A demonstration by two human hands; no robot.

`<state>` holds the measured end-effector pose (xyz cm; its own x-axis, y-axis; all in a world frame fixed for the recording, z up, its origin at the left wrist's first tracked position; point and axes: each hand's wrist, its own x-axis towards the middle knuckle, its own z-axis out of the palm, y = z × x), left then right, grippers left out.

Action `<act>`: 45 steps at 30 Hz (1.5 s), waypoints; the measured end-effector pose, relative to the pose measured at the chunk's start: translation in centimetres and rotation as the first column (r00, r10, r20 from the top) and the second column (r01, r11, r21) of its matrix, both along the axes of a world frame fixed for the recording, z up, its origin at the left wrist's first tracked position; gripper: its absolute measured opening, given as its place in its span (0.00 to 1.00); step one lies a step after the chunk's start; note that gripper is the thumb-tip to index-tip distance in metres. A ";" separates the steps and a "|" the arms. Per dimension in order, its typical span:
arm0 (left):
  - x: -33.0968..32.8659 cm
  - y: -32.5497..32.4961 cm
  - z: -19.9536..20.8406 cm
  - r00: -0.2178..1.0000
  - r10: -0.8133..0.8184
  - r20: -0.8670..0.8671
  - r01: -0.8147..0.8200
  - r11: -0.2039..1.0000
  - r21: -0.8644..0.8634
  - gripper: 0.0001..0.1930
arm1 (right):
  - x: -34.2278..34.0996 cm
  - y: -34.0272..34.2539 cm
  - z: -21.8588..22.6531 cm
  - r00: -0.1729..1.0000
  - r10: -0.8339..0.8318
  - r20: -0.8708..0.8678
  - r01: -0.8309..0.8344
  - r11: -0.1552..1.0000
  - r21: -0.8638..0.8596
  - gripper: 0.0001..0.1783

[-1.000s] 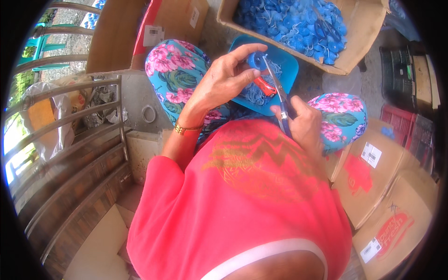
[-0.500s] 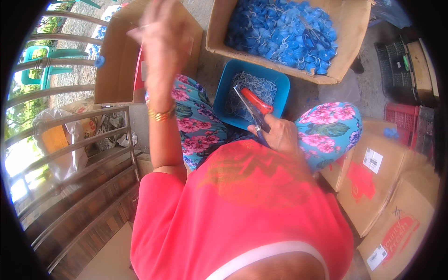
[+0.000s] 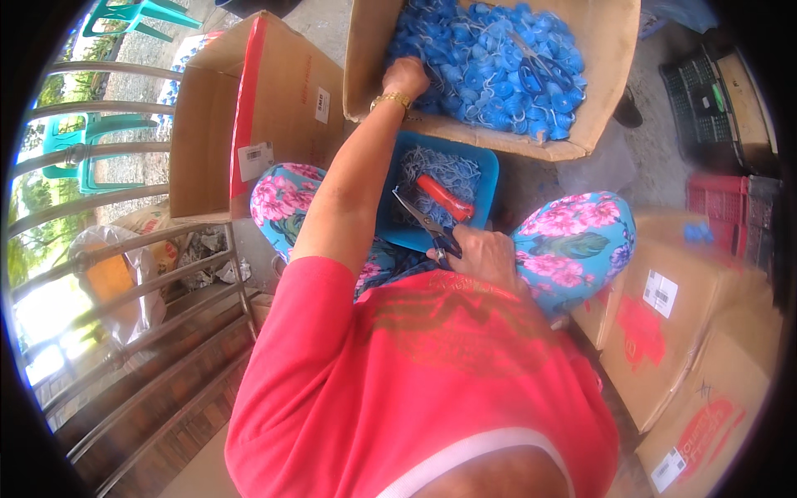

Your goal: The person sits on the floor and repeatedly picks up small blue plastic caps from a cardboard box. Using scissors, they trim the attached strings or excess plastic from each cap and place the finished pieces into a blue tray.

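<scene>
My left hand [image 3: 406, 79] reaches into the left corner of an open cardboard box [image 3: 465, 131]. Its fingers disappear among many blue round plastic pieces [image 3: 486, 79] with white strings, so their grip is hidden. Over my lap, my right hand [image 3: 483, 256] is closed around the dark handles of a pair of scissors [image 3: 432, 226], whose blades stand apart and point up-left. Beyond the blades is a blue plastic bin [image 3: 488, 178] with cut white string [image 3: 448, 168] inside and a red-handled tool [image 3: 446, 197] lying over it.
Another pair of scissors [image 3: 544, 73] lies on the blue pieces. An open carton [image 3: 290, 108] stands at the left beside a metal railing [image 3: 124, 191]. Closed cartons [image 3: 656, 315] are at the right, near red and black crates [image 3: 718, 207].
My left hand has come down from above the left carton into the box of blue pieces. A blue piece in the air by that carton is gone. My right hand keeps the scissors.
</scene>
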<state>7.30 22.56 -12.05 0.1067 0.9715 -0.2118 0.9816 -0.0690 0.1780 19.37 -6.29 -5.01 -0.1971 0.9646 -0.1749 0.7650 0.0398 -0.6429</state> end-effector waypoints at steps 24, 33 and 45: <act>-2.8 -8.9 11.1 -0.025 0.322 0.946 0.371 0.882 -0.291 0.11 | 2.5 0.2 7.9 0.777 -0.272 -0.568 0.218 0.962 -0.163 0.23; -5.8 -14.1 16.6 -0.050 0.422 0.905 0.620 0.724 -0.303 0.10 | 2.9 1.2 8.1 0.974 -0.165 -0.157 0.171 0.985 0.030 0.25; -5.3 -15.2 14.0 -0.138 0.781 0.609 0.845 0.414 -0.339 0.12 | 1.6 0.2 8.2 0.905 -0.107 -0.411 0.100 0.994 -0.039 0.16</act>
<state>1.95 7.35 1.98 0.9152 0.3868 -0.1129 -0.2862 0.8213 0.4936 20.99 -6.12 3.17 -0.1545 0.9812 -0.1155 0.4313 -0.0382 -0.9014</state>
